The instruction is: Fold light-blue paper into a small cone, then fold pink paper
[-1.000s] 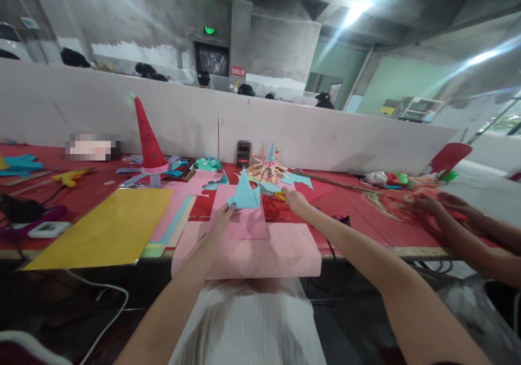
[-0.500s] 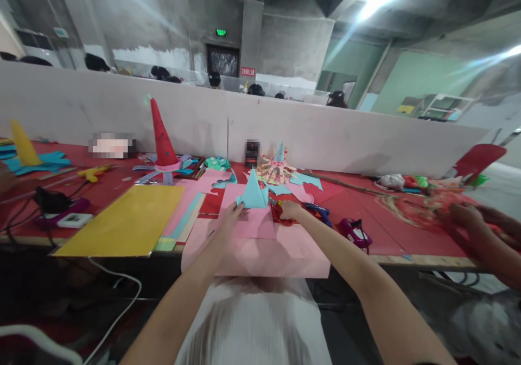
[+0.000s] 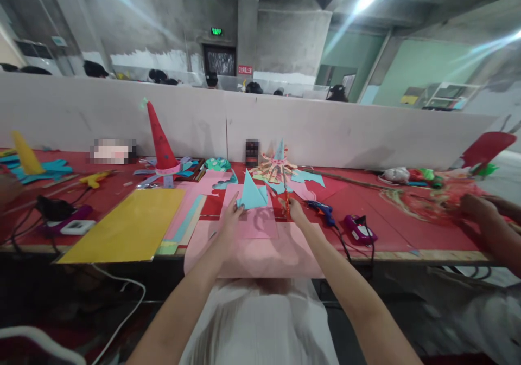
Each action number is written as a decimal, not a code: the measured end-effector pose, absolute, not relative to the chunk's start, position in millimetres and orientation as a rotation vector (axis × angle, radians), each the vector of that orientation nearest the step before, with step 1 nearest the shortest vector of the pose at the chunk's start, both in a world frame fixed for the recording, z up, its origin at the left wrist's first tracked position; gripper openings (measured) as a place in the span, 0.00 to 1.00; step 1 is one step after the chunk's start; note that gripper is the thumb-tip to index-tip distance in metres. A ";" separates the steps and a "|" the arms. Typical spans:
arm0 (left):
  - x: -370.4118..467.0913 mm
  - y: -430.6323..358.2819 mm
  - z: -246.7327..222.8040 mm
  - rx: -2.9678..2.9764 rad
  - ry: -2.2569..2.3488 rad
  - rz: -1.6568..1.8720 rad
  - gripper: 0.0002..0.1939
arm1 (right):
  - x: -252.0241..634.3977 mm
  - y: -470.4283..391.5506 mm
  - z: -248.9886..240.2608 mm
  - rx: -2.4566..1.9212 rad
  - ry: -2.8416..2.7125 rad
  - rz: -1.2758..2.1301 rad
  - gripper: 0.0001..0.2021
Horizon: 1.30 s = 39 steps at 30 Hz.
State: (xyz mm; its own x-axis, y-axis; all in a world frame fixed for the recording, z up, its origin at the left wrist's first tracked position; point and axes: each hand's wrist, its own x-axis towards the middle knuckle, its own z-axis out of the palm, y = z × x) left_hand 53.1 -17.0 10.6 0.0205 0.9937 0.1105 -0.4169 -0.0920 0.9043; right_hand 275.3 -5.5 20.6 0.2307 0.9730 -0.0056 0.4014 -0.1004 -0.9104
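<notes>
Light blue folded paper [image 3: 251, 192] stands in a pointed shape over a pink sheet [image 3: 254, 229], its lower left edge pinched by my left hand [image 3: 233, 211]. To its right, my right hand [image 3: 297, 212] is closed round red-handled scissors [image 3: 287, 206]. Their thin blades point up, apart from the blue paper. My fingers cover part of the handles. Beneath both forearms lies a larger pale pink sheet [image 3: 244, 264] that hangs over the table's front edge.
A yellow sheet [image 3: 122, 226] and a red cone hat [image 3: 160, 137] are at left. A blue glue gun [image 3: 321, 210] and a purple box [image 3: 360, 229] lie right. Another person's hand [image 3: 478, 209] works with red netting [image 3: 443, 207]. A white partition [image 3: 325, 132] stands behind.
The scissors have swung away from the blue paper to point upward, and my right hand has shifted slightly right. The blue paper has turned and leans left in my left hand.
</notes>
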 end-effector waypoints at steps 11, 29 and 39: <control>46.6 -4.8 20.2 0.923 0.754 1.386 0.35 | 265.8 -10.3 43.0 -1.135 -0.972 1.141 0.13; 76.6 26.0 71.6 1.049 0.708 0.937 0.50 | 249.6 -0.2 54.1 -1.277 -1.094 0.582 0.11; 107.4 -22.5 55.1 0.734 0.755 1.183 0.20 | 207.8 -44.7 46.5 -1.412 -1.323 0.222 0.04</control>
